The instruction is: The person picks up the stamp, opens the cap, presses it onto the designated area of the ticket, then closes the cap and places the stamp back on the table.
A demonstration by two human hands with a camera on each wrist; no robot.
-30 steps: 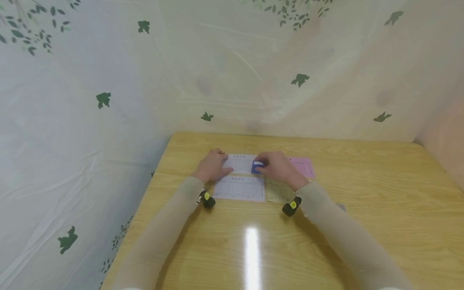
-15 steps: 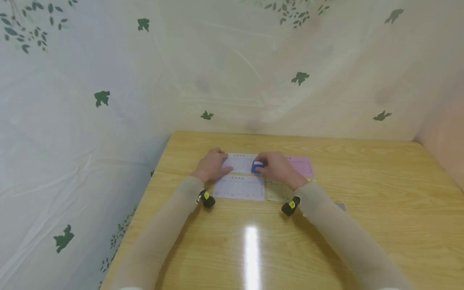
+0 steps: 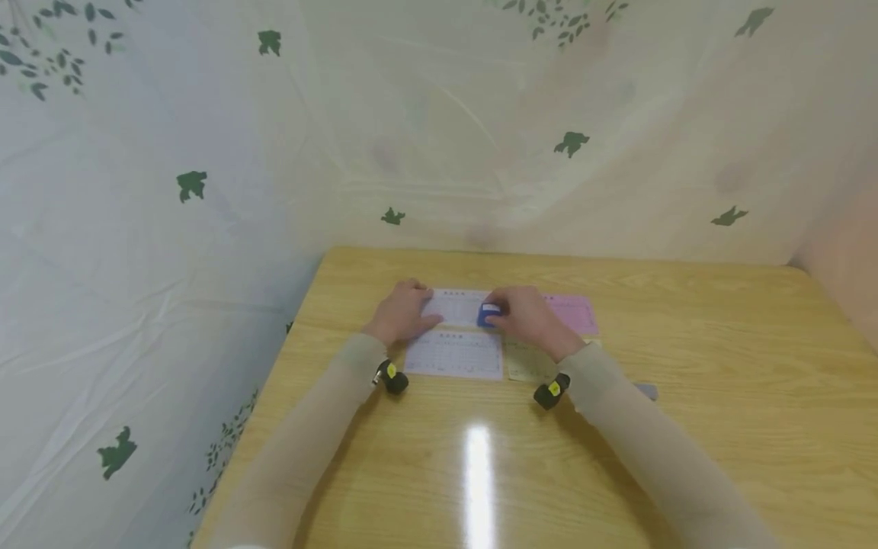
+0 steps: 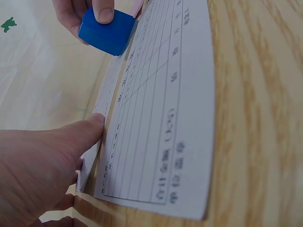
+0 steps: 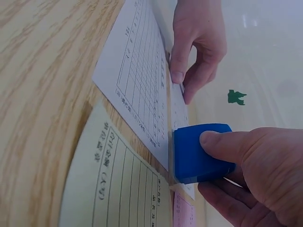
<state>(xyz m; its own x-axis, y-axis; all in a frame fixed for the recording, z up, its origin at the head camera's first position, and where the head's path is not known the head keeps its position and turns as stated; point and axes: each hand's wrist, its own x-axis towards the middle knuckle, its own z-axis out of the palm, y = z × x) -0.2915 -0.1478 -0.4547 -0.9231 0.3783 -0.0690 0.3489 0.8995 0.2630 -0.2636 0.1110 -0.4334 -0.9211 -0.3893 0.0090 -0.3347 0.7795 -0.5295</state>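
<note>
My right hand (image 3: 531,316) grips a blue block-shaped stamp (image 5: 199,152) between thumb and fingers. The stamp stands on the right part of the far white printed form (image 3: 458,307), with a clear rim at its base. At that form's left end, my left hand (image 3: 403,311) rests with its thumb (image 4: 87,132) and fingers on the paper. A second white form (image 4: 165,94) lies just nearer, in front of the first. Right of it is a yellow form (image 5: 113,175), partly under my right wrist in the head view. A pink form (image 3: 572,313) lies beyond, partly hidden by the right hand.
All the papers lie flat on a wooden table (image 3: 384,457). A small grey object (image 3: 646,391) shows beside the right forearm, mostly covered by the sleeve. Behind and left of the table hangs a pale curtain (image 3: 439,152) with green leaf and bird prints.
Both hands hold the same places, with the stamp staying on the far form. The head view has only shifted slightly.
</note>
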